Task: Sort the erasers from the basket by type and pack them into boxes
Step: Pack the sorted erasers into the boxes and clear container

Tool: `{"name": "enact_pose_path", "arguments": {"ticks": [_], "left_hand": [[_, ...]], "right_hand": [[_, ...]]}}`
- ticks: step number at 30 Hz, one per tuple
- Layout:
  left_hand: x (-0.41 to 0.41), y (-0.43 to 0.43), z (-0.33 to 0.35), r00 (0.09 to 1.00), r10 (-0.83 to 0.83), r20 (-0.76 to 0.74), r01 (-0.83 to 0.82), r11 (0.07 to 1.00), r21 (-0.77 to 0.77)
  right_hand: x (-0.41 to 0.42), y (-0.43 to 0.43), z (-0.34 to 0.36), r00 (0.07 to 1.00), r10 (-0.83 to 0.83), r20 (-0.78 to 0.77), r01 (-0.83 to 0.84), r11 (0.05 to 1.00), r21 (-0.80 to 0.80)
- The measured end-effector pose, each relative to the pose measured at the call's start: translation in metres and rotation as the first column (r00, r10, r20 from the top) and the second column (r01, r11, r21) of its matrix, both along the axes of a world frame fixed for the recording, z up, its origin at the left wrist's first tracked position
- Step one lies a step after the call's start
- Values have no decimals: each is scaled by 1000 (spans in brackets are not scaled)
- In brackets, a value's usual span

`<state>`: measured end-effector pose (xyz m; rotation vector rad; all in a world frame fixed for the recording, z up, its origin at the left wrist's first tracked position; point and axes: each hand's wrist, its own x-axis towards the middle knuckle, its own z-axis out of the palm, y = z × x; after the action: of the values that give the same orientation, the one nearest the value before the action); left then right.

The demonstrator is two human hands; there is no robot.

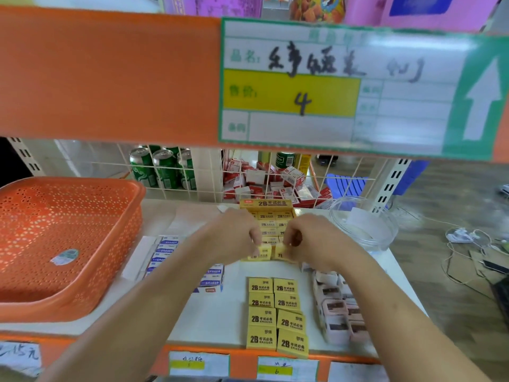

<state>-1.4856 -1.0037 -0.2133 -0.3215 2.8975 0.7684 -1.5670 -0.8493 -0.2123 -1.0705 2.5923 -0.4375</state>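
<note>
Shelf (234,307) carried an orange basket (63,230) left; yellow box (265,205) held erasers (268,216); left hand (239,238) and right hand (311,241) each pinched one.

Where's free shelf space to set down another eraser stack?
Bare white shelf bordered by the blue-and-white wrapped erasers and the yellow 2B eraser columns; another strip behind, between the orange perforated plastic basket and the yellow cardboard box. Crowded: left hand and right hand at that box; pink erasers beside the yellow columns.
</note>
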Motion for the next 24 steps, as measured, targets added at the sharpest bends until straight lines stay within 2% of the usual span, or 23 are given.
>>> {"name": "enact_pose_path", "arguments": {"ticks": [3, 6, 9, 13, 20, 24], "left_hand": [[-10, -10, 4, 995, 63, -74, -64, 998, -7], [-21, -12, -10, 998, 51, 24, -48, 995, -90], [-28, -15, -24, 993, 71, 90, -58, 989, -137], [-32, -16, -29, 992, 49, 113, -26, 981, -191], [-33, -13, -30, 990, 45, 133, -10, 967, -255], [-34, -8, -30, 986, 45, 163, 5, 956, -294]], "right_hand": [[-8, -9, -1, 996, -62, -66, 57, 995, -80], [-8, -22, -13, 993, -32, -113, 31, 999, -11], [-9, -28, -19, 997, -18, -69, 25, 995, 101], [-13, -30, -21, 997, -36, -68, 46, 987, 154], [-15, -29, -24, 998, -2, -65, 8, 996, 90], [-12, -31, -22, 999, 16, -45, -11, 993, 114]]}}
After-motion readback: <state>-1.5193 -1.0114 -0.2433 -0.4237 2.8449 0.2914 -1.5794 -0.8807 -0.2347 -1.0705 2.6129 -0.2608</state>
